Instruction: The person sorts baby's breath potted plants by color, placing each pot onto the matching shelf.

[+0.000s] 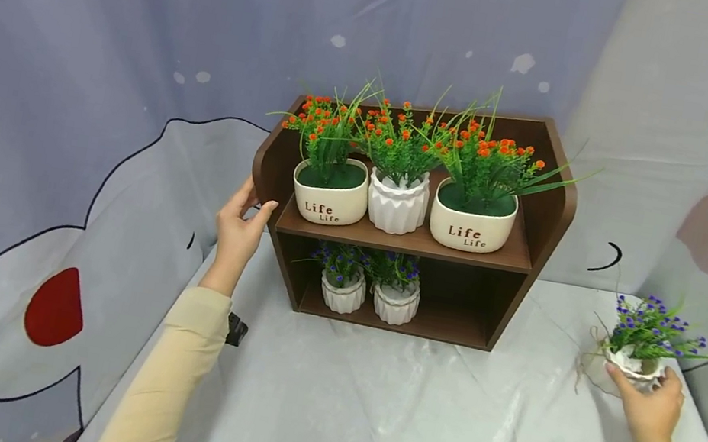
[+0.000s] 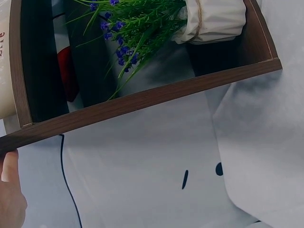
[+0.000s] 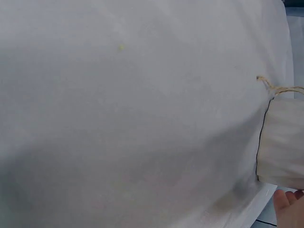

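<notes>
My right hand (image 1: pixel 653 407) grips a small white flowerpot (image 1: pixel 639 374) with purple flowers (image 1: pixel 653 326) at the table's right side, thumb on one side and fingers on the other. A whitish shape with twine (image 1: pixel 600 368) shows at its left; I cannot tell whether it is part of the same pot. In the right wrist view, a ribbed pot (image 3: pixel 282 142) with twine appears at the right edge, fingertips below it. My left hand (image 1: pixel 240 230) touches the outer left side of a brown two-tier shelf (image 1: pixel 406 245), thumb and fingers spread.
On the upper tier stand two cream "Life" planters (image 1: pixel 329 202) and a white ribbed pot (image 1: pixel 397 205), all with orange flowers. Two white pots (image 1: pixel 342 293) with purple flowers stand at the lower tier's left and middle. A patterned curtain (image 1: pixel 216 37) hangs behind the white-covered table (image 1: pixel 366 408).
</notes>
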Demonstrator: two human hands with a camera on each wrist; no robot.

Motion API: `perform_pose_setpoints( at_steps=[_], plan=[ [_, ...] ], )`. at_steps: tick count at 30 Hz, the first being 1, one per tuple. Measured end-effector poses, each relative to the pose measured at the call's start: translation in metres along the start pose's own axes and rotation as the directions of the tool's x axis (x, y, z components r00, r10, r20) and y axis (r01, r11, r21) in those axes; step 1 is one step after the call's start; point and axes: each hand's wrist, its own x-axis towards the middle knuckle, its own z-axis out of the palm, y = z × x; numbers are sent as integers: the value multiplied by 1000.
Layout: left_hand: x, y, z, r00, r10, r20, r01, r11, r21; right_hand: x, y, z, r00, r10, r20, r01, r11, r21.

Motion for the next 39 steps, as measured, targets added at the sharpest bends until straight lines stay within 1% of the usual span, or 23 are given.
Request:
perform_pose_setpoints(
  at_steps=[4,10,14,17,22,29,34,39],
  plan=[
    [0,0,0,1000,1,0,-1,1000,-4,7,5,3,1000,-13,-28,14,999,40],
    [0,0,1,1000,22,-5,-22,1000,9,11,9,8,997,25,-79,-20,998,59],
    [0,0,1,1000,27,-7,-27,999,18,10,9,13,991,58,-119,-44,992,115],
    [1,-1,1,999,31,-9,-31,999,17,9,7,15,989,69,-130,-47,985,165],
    [1,-3,2,999,31,-16,-31,999,10,9,5,17,986,58,-155,-32,986,164],
    [1,-1,2,1000,7,-13,-7,1000,20,7,3,24,970,65,-235,-23,983,180],
    [0,0,1,1000,3,-18,-2,999,33,7,4,29,960,60,-272,-5,980,200],
    [0,0,1,1000,7,-14,-6,1000,25,9,6,32,942,62,-331,21,971,240]
  ],
)
